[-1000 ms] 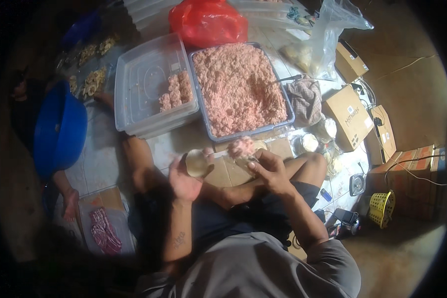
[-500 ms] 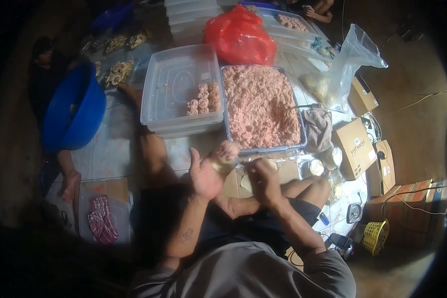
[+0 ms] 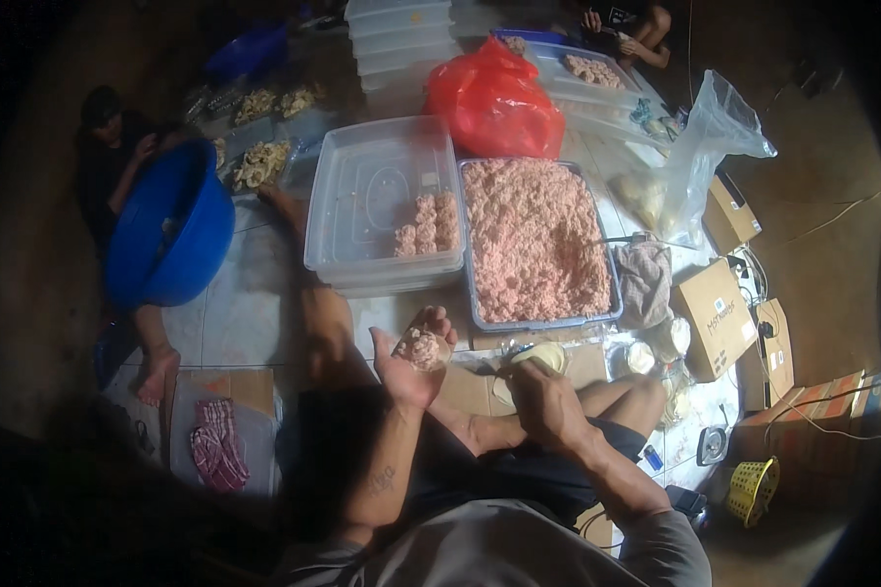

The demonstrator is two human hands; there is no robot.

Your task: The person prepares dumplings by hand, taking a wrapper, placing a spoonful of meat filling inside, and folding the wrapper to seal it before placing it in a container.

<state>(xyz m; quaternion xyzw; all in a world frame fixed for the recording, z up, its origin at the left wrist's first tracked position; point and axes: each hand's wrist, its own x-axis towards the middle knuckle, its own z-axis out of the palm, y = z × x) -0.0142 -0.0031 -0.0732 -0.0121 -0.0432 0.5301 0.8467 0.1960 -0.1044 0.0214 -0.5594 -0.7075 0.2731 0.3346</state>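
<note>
My left hand (image 3: pixel 413 377) is turned palm up with its fingers cupped. On it rests a meat dumpling (image 3: pixel 422 348), a lump of pink minced filling whose wrapper I can barely make out. My right hand (image 3: pixel 550 403) is closed beside a pile of round pale wrappers (image 3: pixel 544 356); whatever its fingers pinch is hidden. Beyond both hands stands a tub of minced meat (image 3: pixel 617 303), heaped with pink filling and with a handle sticking out at its right side. Left of it, a clear plastic container (image 3: pixel 338 196) holds several finished dumplings (image 3: pixel 428 225) in its near right corner.
A red plastic bag (image 3: pixel 499 98) sits behind the tub. Cloth (image 3: pixel 644 279), jars (image 3: pixel 640 358) and cardboard boxes (image 3: pixel 712 318) line the right. At the left, a person sits behind a large blue basin (image 3: pixel 171 230). Another person's hands (image 3: pixel 641 49) show at the far right.
My left hand has drawn back nearer to me and opened more, showing the filling on it. My right hand has moved nearer and slightly right. The whole view has shifted a little.
</note>
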